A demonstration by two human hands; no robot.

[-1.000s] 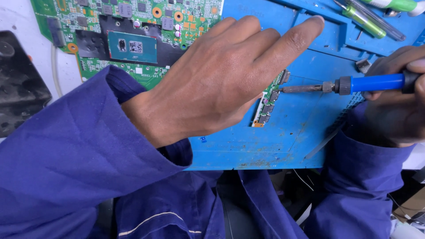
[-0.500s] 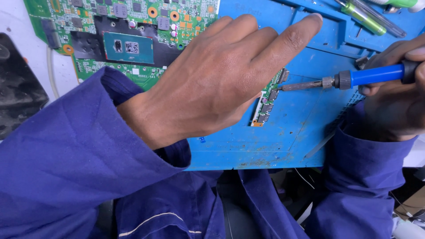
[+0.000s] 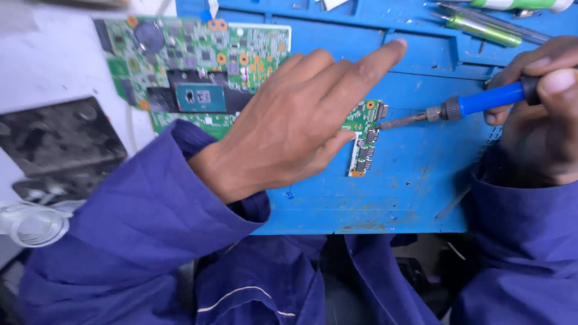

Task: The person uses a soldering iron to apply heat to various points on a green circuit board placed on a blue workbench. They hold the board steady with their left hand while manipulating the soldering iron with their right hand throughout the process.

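So the small board (image 3: 363,135) lies flat on the blue mat (image 3: 415,186), near the mat's middle. It is green w/ tiny chips & one orange ring at the top. Part of it is hidden under the left hand (image 3: 301,126).

The left hand presses down on the board's left side, fingers spread & pointing up to the right, index finger stretched out over the mat. It is flat, not closed round anything.

The iron (image 3: 457,107) has a blue handle & a dark metal tip. The tip touches the board's top right corner. The right hand (image 3: 539,114) is wrapped tight round the handle, thumb on top, at the right edge of the view.

Both arms wear dark blue sleeves.

A big board (image 3: 192,66), green w/ a shiny chip in a black patch, lies at the top left, partly on the mat & partly on the white table (image 3: 54,72). The left wrist covers its lower edge.

A black plate (image 3: 57,144) sits on the table at far left. A clear round thing (image 3: 33,225) is just below it, blurry.

Green pens (image 3: 481,30) lie at the mat's top right, well apart from the small board.
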